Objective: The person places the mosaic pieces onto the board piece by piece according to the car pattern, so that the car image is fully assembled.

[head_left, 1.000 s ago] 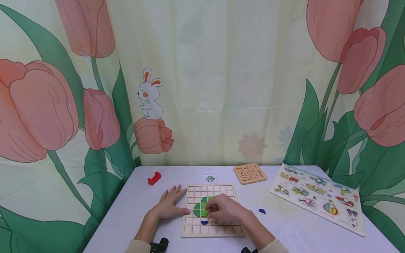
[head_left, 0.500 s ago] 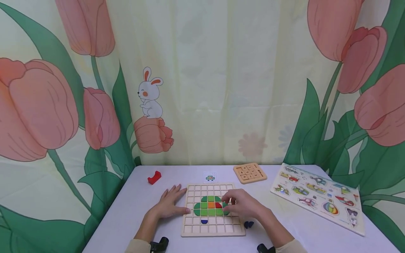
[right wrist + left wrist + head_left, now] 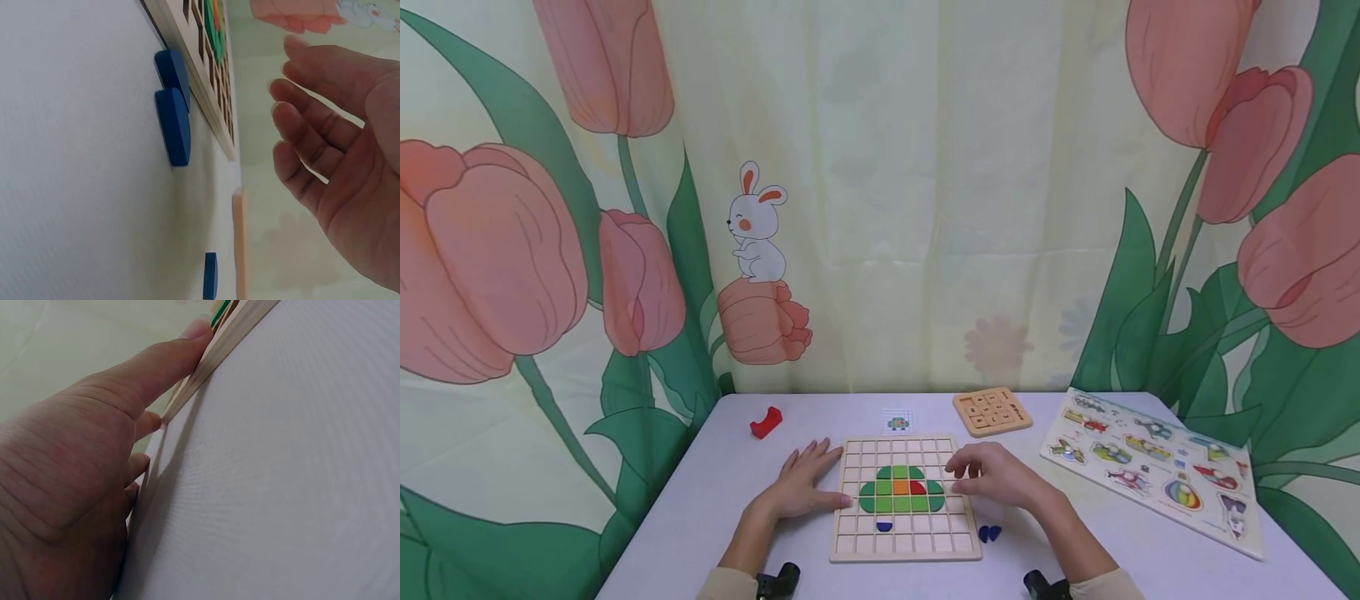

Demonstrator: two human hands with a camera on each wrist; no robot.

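Observation:
A wooden grid board (image 3: 850, 546) lies on the white table (image 3: 730, 500). In its middle sits a green shape (image 3: 880, 498) with an orange square (image 3: 901, 487) and a red piece (image 3: 917, 487); a blue piece (image 3: 884, 526) sits one row below. My left hand (image 3: 805, 482) lies flat on the table, thumb against the board's left edge (image 3: 219, 344). My right hand (image 3: 988, 477) hovers at the board's right edge, fingers relaxed and holding nothing (image 3: 325, 144). Two blue pieces (image 3: 988, 532) (image 3: 175, 125) lie on the table by the board's lower right corner.
A red piece (image 3: 765, 422) lies at the back left. A small picture card (image 3: 898, 422) and a small wooden puzzle (image 3: 992, 411) sit behind the board. A vehicle peg puzzle (image 3: 1153, 467) fills the right side. A tulip curtain hangs behind the table.
My right hand has drawn from the board's middle to its right edge, uncovering the green shape with its orange and red pieces. Two blue pieces now show beside the board. The left hand stayed put.

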